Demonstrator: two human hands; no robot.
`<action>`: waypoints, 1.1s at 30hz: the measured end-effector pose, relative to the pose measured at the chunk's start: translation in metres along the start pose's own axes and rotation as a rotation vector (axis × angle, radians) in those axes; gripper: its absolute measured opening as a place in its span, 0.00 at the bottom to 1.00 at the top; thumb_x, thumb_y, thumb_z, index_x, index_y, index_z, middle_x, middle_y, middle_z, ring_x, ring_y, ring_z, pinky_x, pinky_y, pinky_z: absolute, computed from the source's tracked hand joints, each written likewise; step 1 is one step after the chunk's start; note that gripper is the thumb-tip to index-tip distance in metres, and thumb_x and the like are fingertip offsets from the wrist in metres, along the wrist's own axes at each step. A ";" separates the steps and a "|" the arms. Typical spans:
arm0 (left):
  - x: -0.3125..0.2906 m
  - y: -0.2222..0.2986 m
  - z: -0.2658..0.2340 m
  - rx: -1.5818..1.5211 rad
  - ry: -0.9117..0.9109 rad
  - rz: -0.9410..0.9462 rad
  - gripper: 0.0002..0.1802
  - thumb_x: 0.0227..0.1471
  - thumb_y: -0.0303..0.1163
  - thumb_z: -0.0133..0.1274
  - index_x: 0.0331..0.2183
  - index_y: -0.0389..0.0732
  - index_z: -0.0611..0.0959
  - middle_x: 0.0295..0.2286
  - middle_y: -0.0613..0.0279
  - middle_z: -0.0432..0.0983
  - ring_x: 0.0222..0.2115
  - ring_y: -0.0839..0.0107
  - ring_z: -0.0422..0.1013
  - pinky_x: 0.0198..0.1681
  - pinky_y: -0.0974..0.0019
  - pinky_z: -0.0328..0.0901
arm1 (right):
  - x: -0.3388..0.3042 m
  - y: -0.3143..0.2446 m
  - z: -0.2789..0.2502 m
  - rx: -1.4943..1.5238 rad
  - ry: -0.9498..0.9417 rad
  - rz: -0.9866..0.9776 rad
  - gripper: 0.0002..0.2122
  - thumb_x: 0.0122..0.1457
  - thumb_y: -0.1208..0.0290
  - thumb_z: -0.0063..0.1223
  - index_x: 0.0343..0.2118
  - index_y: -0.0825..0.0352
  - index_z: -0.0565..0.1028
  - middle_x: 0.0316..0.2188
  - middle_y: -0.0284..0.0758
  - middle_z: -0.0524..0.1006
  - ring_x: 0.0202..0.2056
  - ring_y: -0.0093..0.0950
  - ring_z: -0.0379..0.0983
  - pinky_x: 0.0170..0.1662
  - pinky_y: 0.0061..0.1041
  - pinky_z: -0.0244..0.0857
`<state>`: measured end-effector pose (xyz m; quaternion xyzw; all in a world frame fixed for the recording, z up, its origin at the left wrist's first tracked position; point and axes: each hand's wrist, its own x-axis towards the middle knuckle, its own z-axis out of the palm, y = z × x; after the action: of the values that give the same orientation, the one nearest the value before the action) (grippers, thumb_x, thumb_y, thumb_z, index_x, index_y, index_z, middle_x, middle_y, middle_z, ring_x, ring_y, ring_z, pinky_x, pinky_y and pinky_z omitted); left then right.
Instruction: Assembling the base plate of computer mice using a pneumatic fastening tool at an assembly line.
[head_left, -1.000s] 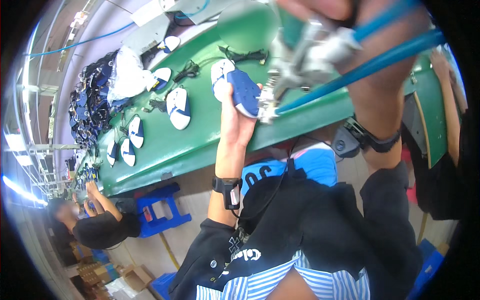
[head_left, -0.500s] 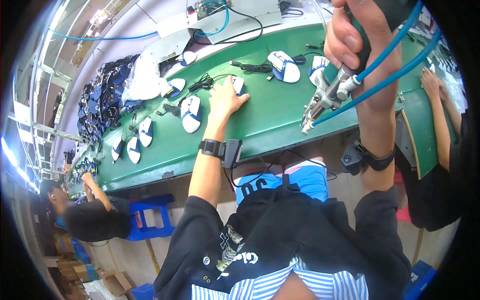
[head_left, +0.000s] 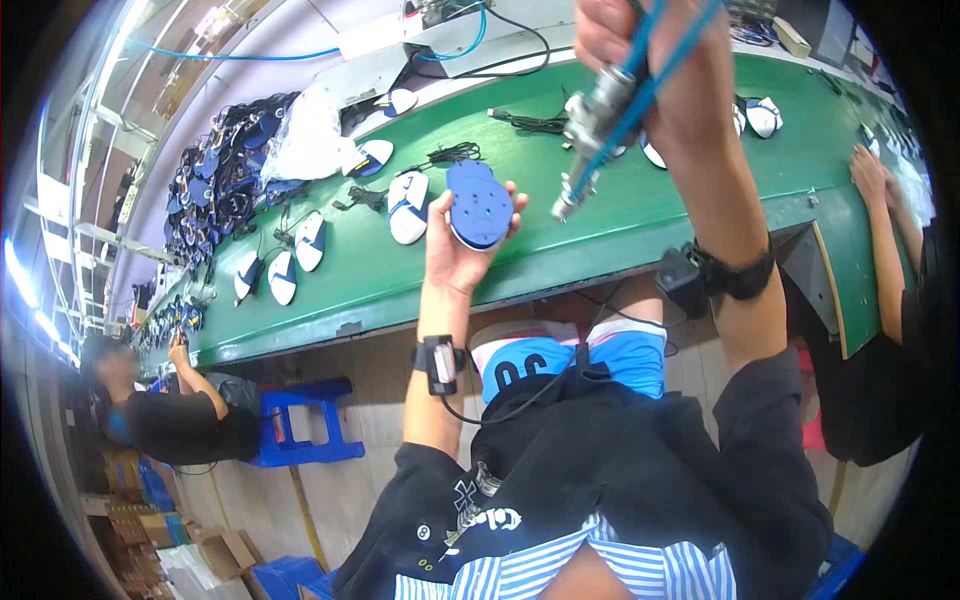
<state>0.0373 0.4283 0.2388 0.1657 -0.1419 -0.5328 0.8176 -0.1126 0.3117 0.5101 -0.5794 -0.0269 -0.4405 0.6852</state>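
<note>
My left hand (head_left: pixel 458 248) holds a computer mouse (head_left: pixel 481 207) upside down just over the near part of the bench. Its blue underside with small holes faces up, and fingers wrap both sides. My right hand (head_left: pixel 690 75) grips a pneumatic screwdriver (head_left: pixel 598 120) with a metal nozzle and blue hoses. The nozzle points down and left, to the right of the mouse and apart from it. Left of my left hand another white and blue mouse (head_left: pixel 408 207) lies on the green bench (head_left: pixel 370 275). A coiled black cord (head_left: pixel 455 153) lies behind the held mouse.
More mice (head_left: pixel 310 241) lie along the bench to the left, near a pile of dark blue parts (head_left: pixel 205 190) and a white plastic bag (head_left: pixel 308 135). A co-worker (head_left: pixel 180 425) sits far left by a blue stool (head_left: pixel 310 420); another person's hand (head_left: pixel 868 175) shows at right.
My left hand has picked up the mouse from the bench and turned it underside up, nearer to me. My right hand has moved left with the screwdriver, toward the mouse.
</note>
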 end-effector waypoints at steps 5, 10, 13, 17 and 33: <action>-0.009 -0.034 -0.001 -0.239 0.086 0.003 0.38 0.62 0.60 0.43 0.57 0.35 0.68 0.49 0.42 0.70 0.48 0.47 0.71 0.53 0.46 0.70 | 0.026 0.036 0.018 -0.128 -0.043 -0.001 0.11 0.63 0.64 0.57 0.26 0.61 0.71 0.17 0.21 0.65 0.16 0.11 0.59 0.19 0.14 0.51; -0.010 -0.032 -0.006 -0.259 0.064 0.007 0.36 0.62 0.57 0.46 0.55 0.34 0.68 0.45 0.44 0.71 0.43 0.53 0.72 0.46 0.52 0.74 | 0.027 0.055 0.021 0.017 -0.166 -0.024 0.10 0.63 0.65 0.57 0.27 0.62 0.71 0.16 0.21 0.65 0.16 0.11 0.59 0.19 0.14 0.51; -0.010 -0.032 -0.005 -0.265 0.114 0.005 0.35 0.61 0.55 0.46 0.54 0.33 0.68 0.45 0.45 0.70 0.41 0.54 0.72 0.42 0.56 0.75 | 0.031 0.065 0.021 0.008 -0.093 -0.007 0.09 0.62 0.66 0.57 0.28 0.63 0.72 0.16 0.21 0.65 0.16 0.11 0.60 0.19 0.14 0.52; -0.011 -0.032 -0.007 -0.300 0.095 -0.038 0.32 0.61 0.55 0.46 0.54 0.39 0.70 0.45 0.45 0.73 0.41 0.53 0.75 0.41 0.54 0.75 | 0.037 0.077 0.018 -0.049 -0.005 -0.017 0.09 0.61 0.67 0.58 0.28 0.63 0.72 0.16 0.22 0.66 0.16 0.13 0.62 0.19 0.14 0.54; -0.012 -0.028 0.006 -0.193 0.134 -0.044 0.32 0.62 0.55 0.43 0.53 0.37 0.70 0.43 0.44 0.72 0.38 0.56 0.71 0.37 0.59 0.71 | 0.039 0.114 0.015 0.027 -0.051 -0.079 0.13 0.62 0.69 0.59 0.22 0.59 0.69 0.14 0.22 0.65 0.14 0.13 0.60 0.17 0.15 0.54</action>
<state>0.0065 0.4281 0.2320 0.1245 -0.0312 -0.5496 0.8255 -0.0091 0.2945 0.4487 -0.5795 -0.0731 -0.4519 0.6743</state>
